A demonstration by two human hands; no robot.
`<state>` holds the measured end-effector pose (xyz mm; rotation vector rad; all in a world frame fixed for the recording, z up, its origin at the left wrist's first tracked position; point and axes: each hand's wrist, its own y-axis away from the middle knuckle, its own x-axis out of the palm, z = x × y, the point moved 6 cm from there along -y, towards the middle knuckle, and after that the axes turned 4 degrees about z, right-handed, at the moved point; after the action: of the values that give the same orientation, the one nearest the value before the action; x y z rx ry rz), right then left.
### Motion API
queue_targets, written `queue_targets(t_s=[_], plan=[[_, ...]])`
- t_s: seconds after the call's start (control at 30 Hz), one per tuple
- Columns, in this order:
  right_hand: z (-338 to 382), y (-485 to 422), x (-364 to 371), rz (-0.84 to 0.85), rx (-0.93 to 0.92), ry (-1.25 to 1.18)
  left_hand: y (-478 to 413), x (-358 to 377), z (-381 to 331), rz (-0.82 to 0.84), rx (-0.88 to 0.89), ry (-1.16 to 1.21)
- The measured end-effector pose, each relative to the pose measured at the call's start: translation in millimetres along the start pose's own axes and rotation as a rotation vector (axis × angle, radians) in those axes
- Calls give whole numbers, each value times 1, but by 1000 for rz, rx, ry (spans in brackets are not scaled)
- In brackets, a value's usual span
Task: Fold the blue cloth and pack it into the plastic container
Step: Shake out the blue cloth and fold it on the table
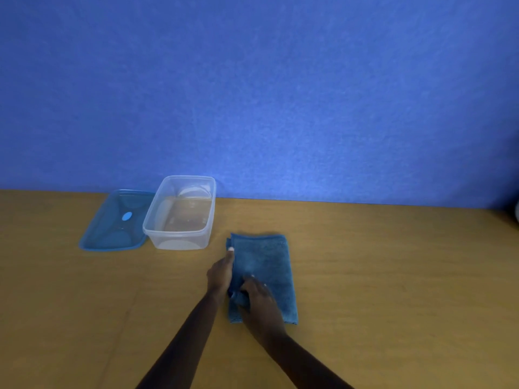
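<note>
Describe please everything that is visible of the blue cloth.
The blue cloth looks like soft terry with a stitched hem. It lies flat on the wooden table, folded into a long rectangle, right of the clear container and apart from it. The left hand touches its left edge; the right hand rests on its near-left part, where it bunches.

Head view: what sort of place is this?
Probably a desk or worktable against a partition, maybe staged for recording: a wooden tabletop, a plain blue textured wall right behind it, and a clear plastic container, its blue lid and a blue cloth laid out.
</note>
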<state>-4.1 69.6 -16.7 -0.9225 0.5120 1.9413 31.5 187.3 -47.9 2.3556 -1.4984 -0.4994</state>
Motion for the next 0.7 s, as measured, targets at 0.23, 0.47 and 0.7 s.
queue_targets(t_s=[0.23,0.47,0.7], plan=[[-4,12,18,77,-191,359,-19,-4,-8,-31,159,-218],[-9,25,31,127,-252,532,-18,-8,-1,-85,198,-379],[-10,23,11,55,-308,553,-16,-5,1,-54,162,-220]])
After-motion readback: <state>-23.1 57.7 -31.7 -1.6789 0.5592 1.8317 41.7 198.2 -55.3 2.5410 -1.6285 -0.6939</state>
